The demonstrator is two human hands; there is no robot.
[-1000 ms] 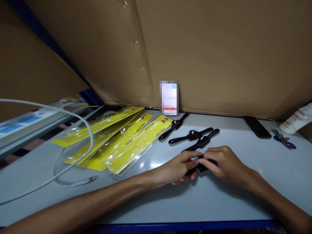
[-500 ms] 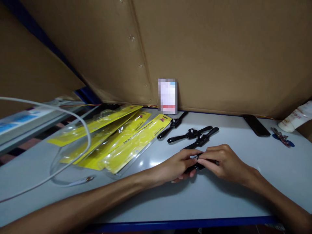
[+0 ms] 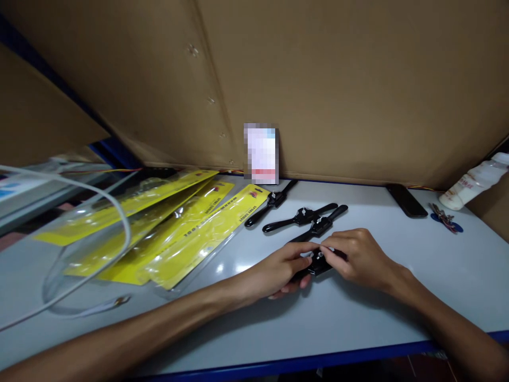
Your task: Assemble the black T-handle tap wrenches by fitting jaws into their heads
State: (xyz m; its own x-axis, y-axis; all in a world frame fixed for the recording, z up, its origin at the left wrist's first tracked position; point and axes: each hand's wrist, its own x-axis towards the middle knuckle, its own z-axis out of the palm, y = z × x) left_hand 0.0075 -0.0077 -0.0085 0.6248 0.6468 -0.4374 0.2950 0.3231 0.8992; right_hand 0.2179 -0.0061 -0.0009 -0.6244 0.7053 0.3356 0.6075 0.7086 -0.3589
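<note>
Left hand (image 3: 283, 270) curling firmly around a black spokeshave (image 3: 320, 268), which is sitting at 4 o'clock from view centre; right hand (image 3: 356, 257) pinching its upper edge, fingers nearly closed.

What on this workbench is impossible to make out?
All in the head view:
Held black tool: much of its handles, covered by the left hand and right hand.
Whatever the right hand may pinch: hidden by its fingers.
Upright screen: contents, pixelated.
Bottle: lettering, too small and blurred.
White cable: where it leads, cut off by the left edge.
</note>
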